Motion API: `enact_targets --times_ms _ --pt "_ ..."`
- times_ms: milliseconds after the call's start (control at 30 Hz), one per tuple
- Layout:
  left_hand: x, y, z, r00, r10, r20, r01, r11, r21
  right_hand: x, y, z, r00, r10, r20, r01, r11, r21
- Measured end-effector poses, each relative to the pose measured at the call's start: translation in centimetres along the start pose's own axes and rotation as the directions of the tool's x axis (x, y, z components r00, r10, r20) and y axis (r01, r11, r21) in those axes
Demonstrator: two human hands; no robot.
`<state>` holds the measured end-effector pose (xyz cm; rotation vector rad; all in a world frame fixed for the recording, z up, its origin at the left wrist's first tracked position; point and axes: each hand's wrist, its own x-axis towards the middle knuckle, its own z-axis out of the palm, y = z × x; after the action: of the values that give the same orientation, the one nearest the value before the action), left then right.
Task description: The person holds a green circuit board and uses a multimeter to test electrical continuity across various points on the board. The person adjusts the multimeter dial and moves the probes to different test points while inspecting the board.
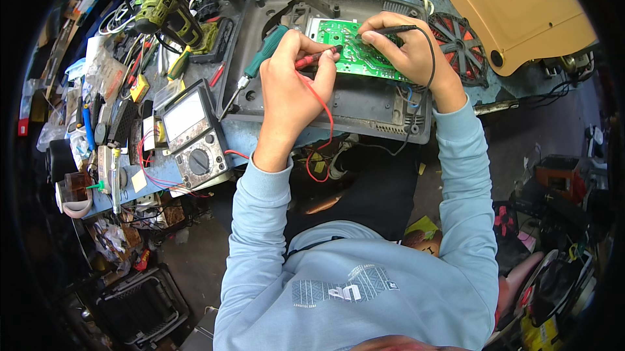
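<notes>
My left hand [296, 80] grips a red test probe [308, 60], its tip end over the left part of a green circuit board [337, 34]. In my right hand [410, 51] is a black test probe [390, 30], angled down to the same board; whether either tip touches it cannot be told. The board lies solder side up in a dark plastic housing [317, 99]. Beside my left hand, a screwdriver with a green handle [266, 51] rests slanted across the housing. An analog multimeter [197, 156] stands left of the housing, a red lead entering its side.
A cordless drill [168, 9] stands at the back left among tools and cables. Right of the housing lies a round fan-like coil part [459, 48], with a tan plastic cover [532, 9] beyond. The bench's front edge [244, 143] runs below the housing. Probe leads hang past it.
</notes>
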<state>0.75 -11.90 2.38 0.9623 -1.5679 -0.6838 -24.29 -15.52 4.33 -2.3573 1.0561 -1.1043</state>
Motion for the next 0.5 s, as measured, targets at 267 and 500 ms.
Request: enact_targets --times_ms 267,500 --pt "-0.02 0.43 -0.27 0.998 -0.01 0.06 0.007 0.999 0.043 0.04 -0.33 0.01 1.0 0.023 0.007 -0.023 0.999 0.03" --pt "-0.07 0.39 -0.11 1.0 -0.002 0.009 0.002 1.0 0.018 0.2 -0.27 -0.23 0.999 0.003 0.033 -0.003 1.0 0.02"
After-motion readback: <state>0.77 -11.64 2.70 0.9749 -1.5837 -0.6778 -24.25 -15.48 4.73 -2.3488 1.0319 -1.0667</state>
